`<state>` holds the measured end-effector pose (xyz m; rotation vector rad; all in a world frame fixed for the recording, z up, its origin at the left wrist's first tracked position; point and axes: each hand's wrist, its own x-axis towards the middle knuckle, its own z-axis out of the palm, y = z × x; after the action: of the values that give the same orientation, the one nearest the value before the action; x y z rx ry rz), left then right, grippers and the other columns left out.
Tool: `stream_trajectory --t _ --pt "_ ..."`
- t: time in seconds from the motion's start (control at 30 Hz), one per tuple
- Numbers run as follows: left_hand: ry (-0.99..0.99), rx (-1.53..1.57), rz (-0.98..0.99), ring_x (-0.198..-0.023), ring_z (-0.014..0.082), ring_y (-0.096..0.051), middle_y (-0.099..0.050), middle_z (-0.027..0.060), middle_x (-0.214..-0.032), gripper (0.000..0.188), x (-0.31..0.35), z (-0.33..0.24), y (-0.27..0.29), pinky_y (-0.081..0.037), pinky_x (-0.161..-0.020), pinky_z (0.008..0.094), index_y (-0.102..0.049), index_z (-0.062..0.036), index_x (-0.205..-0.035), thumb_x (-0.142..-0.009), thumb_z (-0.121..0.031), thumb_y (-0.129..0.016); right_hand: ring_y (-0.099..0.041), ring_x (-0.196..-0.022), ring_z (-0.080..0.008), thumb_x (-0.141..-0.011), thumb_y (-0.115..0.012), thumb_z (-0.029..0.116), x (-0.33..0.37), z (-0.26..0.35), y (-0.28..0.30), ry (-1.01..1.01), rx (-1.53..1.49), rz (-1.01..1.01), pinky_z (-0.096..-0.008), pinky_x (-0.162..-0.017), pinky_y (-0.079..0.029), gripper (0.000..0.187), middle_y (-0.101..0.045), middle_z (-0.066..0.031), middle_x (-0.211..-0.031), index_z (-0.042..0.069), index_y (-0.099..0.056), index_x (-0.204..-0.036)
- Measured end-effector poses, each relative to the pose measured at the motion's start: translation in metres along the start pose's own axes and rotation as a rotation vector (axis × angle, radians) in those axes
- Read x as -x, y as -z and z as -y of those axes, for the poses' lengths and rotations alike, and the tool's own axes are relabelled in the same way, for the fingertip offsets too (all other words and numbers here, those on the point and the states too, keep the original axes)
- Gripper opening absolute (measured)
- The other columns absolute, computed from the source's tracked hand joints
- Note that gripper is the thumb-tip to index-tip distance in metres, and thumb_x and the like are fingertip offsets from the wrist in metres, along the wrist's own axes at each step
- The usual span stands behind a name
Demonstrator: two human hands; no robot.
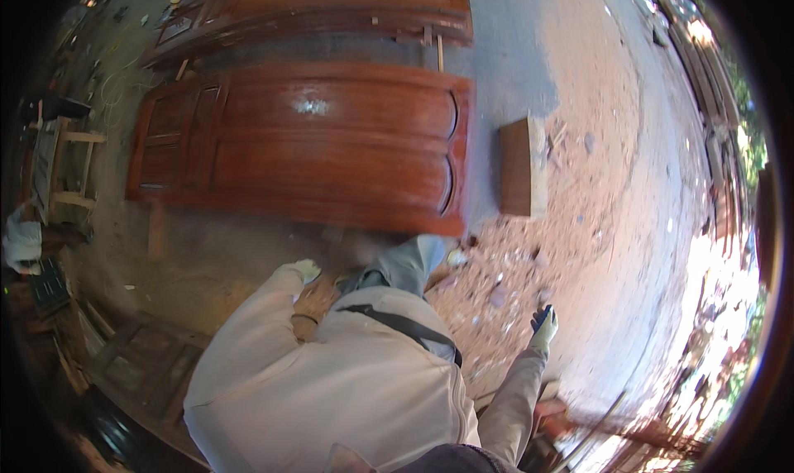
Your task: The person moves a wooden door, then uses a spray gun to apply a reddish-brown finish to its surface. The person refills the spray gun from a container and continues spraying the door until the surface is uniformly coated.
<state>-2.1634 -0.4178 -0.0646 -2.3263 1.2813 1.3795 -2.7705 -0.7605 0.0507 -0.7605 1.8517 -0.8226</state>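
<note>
A reddish-brown varnished wooden door [331, 155] with recessed panels lies flat on supports in front of me, its surface glossy. My left hand [306, 269], in a pale glove, hangs just off the door's near edge and does not touch it; blur hides how its fingers lie. Out to the right, away from the door, my right hand [544, 332] is also in a pale glove. Its fingers are curled around something small and dark blue [541, 314], whose kind I cannot make out.
Another varnished door [347, 18] lies beyond the first. To the right stands an upright wooden box [523, 167] on sandy ground with scattered debris. At the left are a wooden stand [74, 167] and a white bag [22, 240]; an unvarnished-looking panel [145, 361] lies at lower left.
</note>
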Motion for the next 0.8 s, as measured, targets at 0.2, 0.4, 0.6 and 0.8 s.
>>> stream_trajectory --t 0.2,0.4,0.6,0.8 --pt "0.148 1.055 -0.44 -0.096 0.0207 -0.065 -0.069 0.013 -0.103 0.032 -0.083 -0.12 0.019 -0.051 -0.084 0.034 -0.066 -0.0028 -0.11 -0.095 -0.028 -0.056 -0.051 -0.054 -0.0105 -0.092 -0.061 0.042 -0.088 0.014 -0.087 -0.369 0.123 0.652 -0.0264 -0.047 -0.043 0.026 -0.053 0.0036 -0.066 0.016 -0.062 -0.094" --pt "-0.137 0.933 -0.544 -0.104 0.0273 -0.065 -0.068 0.0122 -0.112 0.034 -0.099 -0.27 0.096 -0.049 -0.091 0.0357 -0.064 -0.0094 -0.115 -0.092 -0.034 -0.059 -0.05 -0.049 -0.013 -0.094 -0.056 0.046 -0.155 0.024 -0.157 -0.24 0.563 0.622 -0.0309 -0.042 -0.041 0.034 -0.054 -0.0011 -0.062 0.013 -0.064 -0.089" --pt "0.599 1.515 0.012 -0.108 0.0245 -0.062 -0.064 0.0096 -0.122 0.055 -0.136 -0.27 0.154 -0.044 -0.098 0.0371 -0.048 -0.0136 -0.137 -0.091 -0.041 -0.057 -0.055 -0.052 -0.0146 -0.094 -0.055 0.046 -0.241 0.101 -0.276 0.016 0.987 0.937 -0.032 -0.043 -0.043 0.039 -0.058 -0.003 -0.066 0.008 -0.066 -0.096" --pt "0.468 1.689 0.079 -0.138 0.0272 -0.033 -0.058 0.0069 -0.133 0.048 -0.098 -0.271 0.198 -0.017 -0.115 0.055 -0.047 -0.0142 -0.138 -0.098 -0.039 -0.035 -0.058 -0.053 -0.0146 -0.096 -0.056 0.037 -0.259 0.165 -0.448 -0.204 1.101 1.159 -0.0319 -0.046 -0.048 0.03 -0.063 -0.0061 -0.069 0.009 -0.062 -0.087"
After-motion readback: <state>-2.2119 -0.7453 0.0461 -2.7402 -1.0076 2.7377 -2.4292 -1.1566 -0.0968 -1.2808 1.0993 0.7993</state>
